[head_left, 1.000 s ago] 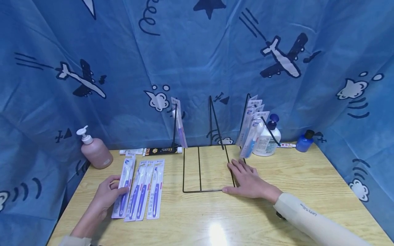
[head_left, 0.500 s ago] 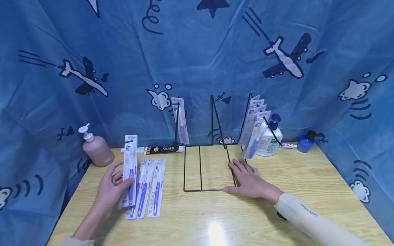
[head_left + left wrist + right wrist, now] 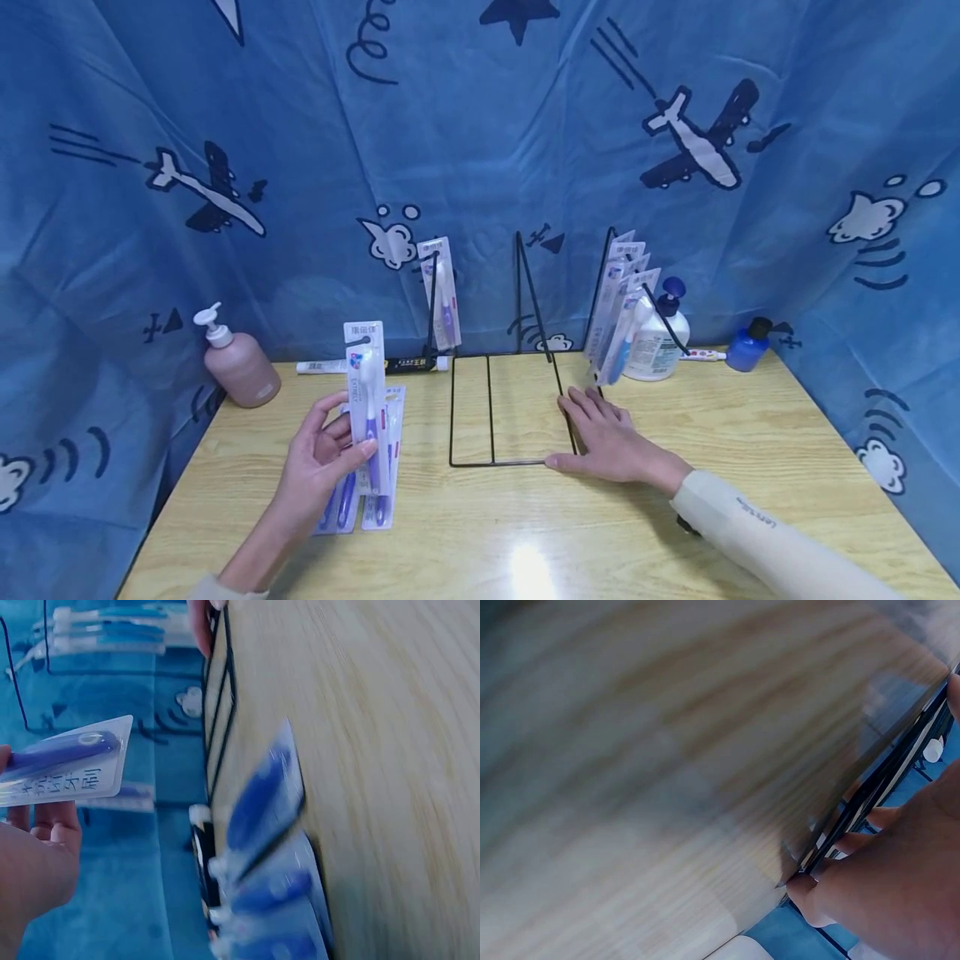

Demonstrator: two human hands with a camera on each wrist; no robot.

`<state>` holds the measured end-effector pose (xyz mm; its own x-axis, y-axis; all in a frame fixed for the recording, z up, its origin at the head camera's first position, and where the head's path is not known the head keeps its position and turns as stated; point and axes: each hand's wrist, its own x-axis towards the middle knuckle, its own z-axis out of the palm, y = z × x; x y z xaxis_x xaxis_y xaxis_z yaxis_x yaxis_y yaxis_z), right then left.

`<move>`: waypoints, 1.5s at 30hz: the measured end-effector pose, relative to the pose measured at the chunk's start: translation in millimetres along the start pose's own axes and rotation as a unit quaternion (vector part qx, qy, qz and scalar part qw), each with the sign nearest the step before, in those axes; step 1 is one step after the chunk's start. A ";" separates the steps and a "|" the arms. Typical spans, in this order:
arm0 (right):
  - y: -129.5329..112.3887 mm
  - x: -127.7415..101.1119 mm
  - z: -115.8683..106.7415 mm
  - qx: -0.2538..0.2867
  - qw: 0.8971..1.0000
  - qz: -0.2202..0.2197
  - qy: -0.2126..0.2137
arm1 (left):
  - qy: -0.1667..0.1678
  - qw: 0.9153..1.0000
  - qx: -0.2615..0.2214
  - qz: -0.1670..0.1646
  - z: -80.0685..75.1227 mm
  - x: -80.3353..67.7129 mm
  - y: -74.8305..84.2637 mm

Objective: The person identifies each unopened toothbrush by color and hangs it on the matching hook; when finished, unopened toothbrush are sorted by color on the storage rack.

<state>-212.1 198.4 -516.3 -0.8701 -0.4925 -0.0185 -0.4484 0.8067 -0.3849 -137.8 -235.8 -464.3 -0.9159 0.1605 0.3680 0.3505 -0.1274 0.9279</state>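
Observation:
My left hand (image 3: 318, 462) pinches a purple toothbrush in a clear-and-white blister pack (image 3: 365, 367) between thumb and fingers. It is raised upright over the table, and the pack's lower end shows in the left wrist view. Under and behind it lie several more packed purple toothbrushes (image 3: 347, 500), partly covered. My right hand (image 3: 603, 442) rests with spread fingers on the right side of a black wire rack's base (image 3: 491, 408). One purple toothbrush pack (image 3: 446, 304) hangs at the rack's left hook; several blue ones (image 3: 622, 329) hang at the right. The middle hook (image 3: 533, 300) is bare.
A pink pump bottle (image 3: 240, 371) stands at the back left. Toothpaste tubes (image 3: 408, 365) lie along the back edge. Behind the blue packs are a white pump bottle (image 3: 654, 346) and a small blue bottle (image 3: 746, 346). A blue curtain (image 3: 480, 150) hangs behind the table.
My left hand has lifted the toothbrush pack off the table and carried it right, over the other packs. The left hanging pack has swung slightly. My right hand stays on the rack.

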 end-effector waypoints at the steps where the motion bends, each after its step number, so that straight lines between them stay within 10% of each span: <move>1: 0.3 0.1 -0.4 0.001 1.000 0.000 -0.001 | -0.010 1.000 -0.007 0.012 4.0 -0.1 0.9; 19: 2.4 0.7 0.6 -0.005 1.000 0.004 -0.003 | -0.115 0.987 -0.048 0.099 47.9 -8.0 1.4; 45: 7.6 3.6 9.8 -0.010 1.000 0.000 0.000 | -0.064 0.995 -0.014 0.075 59.1 21.4 -22.7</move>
<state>-216.6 199.6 -528.3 -0.8697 -0.4933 -0.0183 -0.4534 0.8128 -0.3657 -153.8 -171.6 -473.9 -0.8204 0.2603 0.5091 0.4747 -0.1864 0.8602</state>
